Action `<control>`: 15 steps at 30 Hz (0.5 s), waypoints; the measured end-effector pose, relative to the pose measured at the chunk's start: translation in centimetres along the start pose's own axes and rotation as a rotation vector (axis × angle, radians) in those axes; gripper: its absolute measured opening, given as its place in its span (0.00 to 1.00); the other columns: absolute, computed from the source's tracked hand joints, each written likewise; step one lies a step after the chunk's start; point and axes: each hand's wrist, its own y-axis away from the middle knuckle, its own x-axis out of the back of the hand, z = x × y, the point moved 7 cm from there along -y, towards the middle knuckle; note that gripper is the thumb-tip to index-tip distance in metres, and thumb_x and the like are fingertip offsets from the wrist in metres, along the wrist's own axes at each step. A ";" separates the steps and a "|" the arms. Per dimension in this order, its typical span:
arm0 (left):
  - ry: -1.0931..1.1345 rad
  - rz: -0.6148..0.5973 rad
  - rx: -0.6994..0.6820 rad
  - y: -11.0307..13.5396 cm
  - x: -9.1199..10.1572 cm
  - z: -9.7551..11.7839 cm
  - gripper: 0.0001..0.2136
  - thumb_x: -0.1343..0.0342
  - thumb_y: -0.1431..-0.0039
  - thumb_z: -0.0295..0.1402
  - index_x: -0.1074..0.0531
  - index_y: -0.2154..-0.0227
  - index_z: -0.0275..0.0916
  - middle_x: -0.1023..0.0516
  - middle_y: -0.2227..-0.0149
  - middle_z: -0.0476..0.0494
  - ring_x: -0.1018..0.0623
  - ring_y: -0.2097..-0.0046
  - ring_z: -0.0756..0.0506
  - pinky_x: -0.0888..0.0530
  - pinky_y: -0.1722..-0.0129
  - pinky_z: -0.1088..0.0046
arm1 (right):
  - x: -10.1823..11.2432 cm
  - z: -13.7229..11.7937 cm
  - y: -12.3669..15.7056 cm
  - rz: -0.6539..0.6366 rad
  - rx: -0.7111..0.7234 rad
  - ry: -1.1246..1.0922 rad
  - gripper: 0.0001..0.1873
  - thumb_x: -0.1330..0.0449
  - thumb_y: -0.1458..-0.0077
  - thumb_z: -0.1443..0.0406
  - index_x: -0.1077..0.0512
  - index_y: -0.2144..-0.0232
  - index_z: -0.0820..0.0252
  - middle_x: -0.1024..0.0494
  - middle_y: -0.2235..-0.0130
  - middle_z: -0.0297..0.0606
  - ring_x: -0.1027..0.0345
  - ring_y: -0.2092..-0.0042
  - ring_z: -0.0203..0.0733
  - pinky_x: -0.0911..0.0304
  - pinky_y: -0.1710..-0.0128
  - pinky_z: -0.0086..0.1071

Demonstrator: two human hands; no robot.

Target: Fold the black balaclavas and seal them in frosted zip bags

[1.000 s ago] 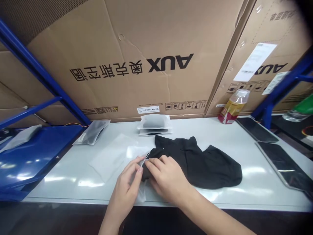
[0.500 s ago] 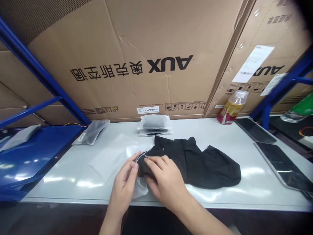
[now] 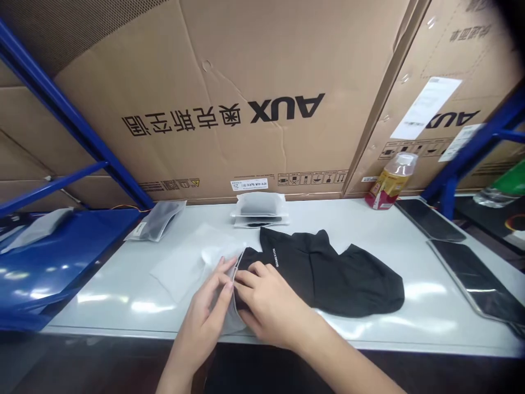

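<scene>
A black fabric garment [image 3: 340,279] with small white lettering lies flat on the white table, its exact kind unclear. My left hand [image 3: 207,301] pinches the rim of a frosted plastic bag [image 3: 232,325] between thumb and fingers, at the garment's left end. Close beside it, my right hand [image 3: 266,301] has its fingers curled on the garment's left end at the bag's mouth. Some of the fabric appears to be inside the bag; my fingers hide how much.
Packed frosted bags [image 3: 260,207] are stacked at the back, and another packed bag [image 3: 158,221] lies to the left. A drink bottle [image 3: 391,180] and dark phone-like slabs [image 3: 479,279] sit on the right. Cardboard boxes [image 3: 246,65] wall the back; blue rack posts [image 3: 61,104] flank the table.
The bag's rim has come further over the garment's left end, and my right fingers are now at its mouth. More of the white lettering shows.
</scene>
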 end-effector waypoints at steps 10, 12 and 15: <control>-0.150 -0.032 -0.010 0.5 -1.0 -2.4 0.27 0.54 0.25 0.47 0.46 0.26 0.56 0.48 0.23 0.52 0.52 0.22 0.38 0.47 0.25 0.48 | 1.5 6.7 2.4 -0.045 -0.812 -0.116 0.30 0.48 0.35 0.39 0.28 0.65 0.59 0.19 0.62 0.53 0.22 0.57 0.64 0.34 0.59 0.47; -0.095 -0.047 -0.007 0.7 -1.2 -2.2 0.26 0.57 0.23 0.46 0.47 0.26 0.57 0.49 0.23 0.55 0.53 0.22 0.39 0.50 0.24 0.49 | 1.1 5.7 1.7 -0.025 -0.770 -0.159 0.25 0.41 0.39 0.42 0.31 0.62 0.58 0.20 0.58 0.51 0.23 0.53 0.64 0.34 0.58 0.44; -0.026 -0.059 -0.005 1.2 -1.6 -1.5 0.26 0.59 0.23 0.45 0.48 0.25 0.57 0.50 0.23 0.56 0.55 0.22 0.40 0.51 0.24 0.51 | 0.0 4.6 1.3 0.065 -0.735 -0.401 0.19 0.36 0.41 0.52 0.37 0.58 0.54 0.20 0.60 0.41 0.22 0.56 0.55 0.34 0.62 0.38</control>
